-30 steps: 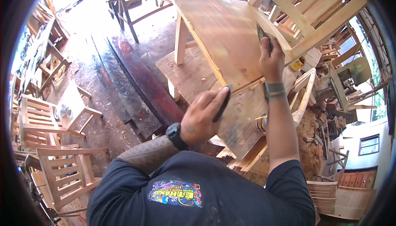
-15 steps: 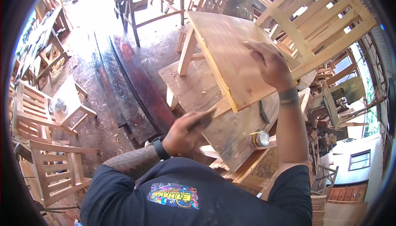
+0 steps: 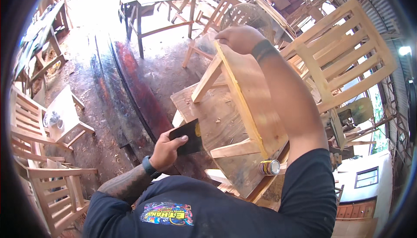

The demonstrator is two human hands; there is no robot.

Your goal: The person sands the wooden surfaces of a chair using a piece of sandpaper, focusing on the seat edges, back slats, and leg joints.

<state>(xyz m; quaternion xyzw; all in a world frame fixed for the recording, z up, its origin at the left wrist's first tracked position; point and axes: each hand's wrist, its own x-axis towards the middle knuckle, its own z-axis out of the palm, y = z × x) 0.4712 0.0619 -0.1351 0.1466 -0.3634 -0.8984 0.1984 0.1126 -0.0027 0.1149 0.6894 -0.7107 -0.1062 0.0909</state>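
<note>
A small wooden stool point(image 3: 249, 103) lies tipped on its side on a round wooden workbench point(image 3: 208, 120). Its seat board stands on edge and its legs stick out to the left. My right hand point(image 3: 239, 38) grips the far top corner of the seat. My left hand point(image 3: 167, 149) holds a flat black scraper point(image 3: 187, 137) near the workbench's left edge, apart from the stool. A watch sits on my left wrist. A small round tin point(image 3: 269, 167) stands on the bench close to my body.
Unfinished slatted wooden chairs point(image 3: 343, 59) stand at the right, and more chairs point(image 3: 52, 186) at the lower left. A wooden table frame point(image 3: 160, 7) stands at the back. A dark plank point(image 3: 130, 90) lies on the dirt floor to the left. A wire fan guard point(image 3: 247, 16) shows behind the stool.
My right hand has slid up along the stool seat to its far corner and the stool has turned on edge. My left hand has pulled back left, away from the seat, with the scraper.
</note>
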